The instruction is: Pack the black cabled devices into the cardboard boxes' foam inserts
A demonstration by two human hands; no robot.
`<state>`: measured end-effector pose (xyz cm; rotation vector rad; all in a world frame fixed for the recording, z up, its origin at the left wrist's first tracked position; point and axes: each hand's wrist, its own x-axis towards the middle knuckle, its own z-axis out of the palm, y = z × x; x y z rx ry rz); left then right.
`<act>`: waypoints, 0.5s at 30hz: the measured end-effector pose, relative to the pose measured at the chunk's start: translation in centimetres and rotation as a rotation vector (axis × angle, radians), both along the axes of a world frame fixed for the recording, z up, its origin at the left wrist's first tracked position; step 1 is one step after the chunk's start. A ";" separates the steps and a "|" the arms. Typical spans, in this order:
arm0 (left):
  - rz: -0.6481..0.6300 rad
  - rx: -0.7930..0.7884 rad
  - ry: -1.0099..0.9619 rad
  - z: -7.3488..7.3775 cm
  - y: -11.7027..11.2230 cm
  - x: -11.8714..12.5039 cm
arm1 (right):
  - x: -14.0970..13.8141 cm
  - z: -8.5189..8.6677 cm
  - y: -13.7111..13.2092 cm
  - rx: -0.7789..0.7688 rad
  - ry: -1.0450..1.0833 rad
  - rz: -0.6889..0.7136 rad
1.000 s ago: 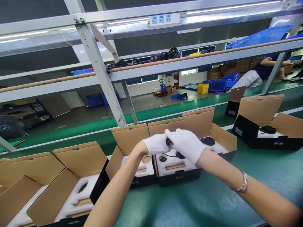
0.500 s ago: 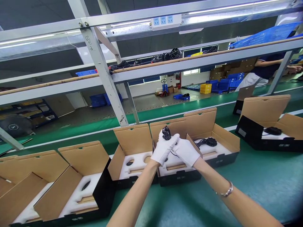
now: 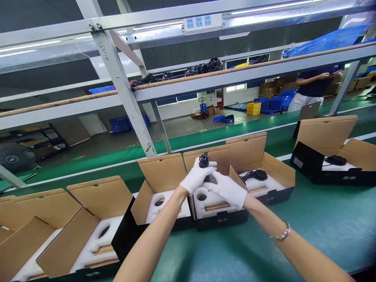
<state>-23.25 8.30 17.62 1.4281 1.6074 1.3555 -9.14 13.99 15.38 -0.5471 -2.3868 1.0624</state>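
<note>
My left hand [image 3: 195, 177], in a white glove, is closed around a bundled black cable [image 3: 203, 160], whose loops stick up above the fingers. My right hand [image 3: 230, 190], also gloved, grips a dark blocky end piece [image 3: 210, 179] that looks like the cable's adapter. Both hands meet over an open black carton [image 3: 221, 220] with a white foam insert [image 3: 202, 209]. A round cut-out in that foam shows something dark. Just to the right, another open carton [image 3: 279, 196] holds a coiled black cable with an adapter [image 3: 260, 175] on its foam.
More open cartons with foam inserts stand on the left [image 3: 102, 196] and far right [image 3: 337, 174], along the green belt [image 3: 264, 239]. A metal frame [image 3: 126, 94] with a shelf of black parts rises behind. Across the line stands a person [image 3: 313, 86] beyond the frame.
The hands have shifted slightly left, with the right hand's hold on the dark end piece now more visible. The round foam cut-out has come into sight. The person behind has turned, arms raised.
</note>
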 end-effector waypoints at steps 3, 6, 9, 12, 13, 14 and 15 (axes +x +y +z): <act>0.077 -0.074 0.253 0.2 -0.2 -1.4 | 1.9 -0.3 1.1 0.064 -0.115 -0.036; 0.091 -0.235 0.594 0.0 -0.1 -2.2 | 3.0 0.0 2.5 0.199 -0.199 -0.237; 0.009 -0.425 0.901 -1.1 1.1 -1.8 | 2.8 0.3 3.1 0.384 -0.302 -0.342; -0.047 -0.600 1.110 -2.9 2.9 -0.7 | 2.0 0.0 2.6 0.497 -0.378 -0.372; -0.051 -0.650 1.163 -3.5 3.5 -0.3 | 1.9 -0.3 2.4 0.511 -0.384 -0.371; -0.046 -0.695 1.210 -4.2 4.0 0.2 | 1.9 -0.6 2.2 0.520 -0.381 -0.369; -0.032 -0.739 1.253 -5.0 4.5 0.6 | 2.1 -1.0 2.0 0.532 -0.381 -0.368</act>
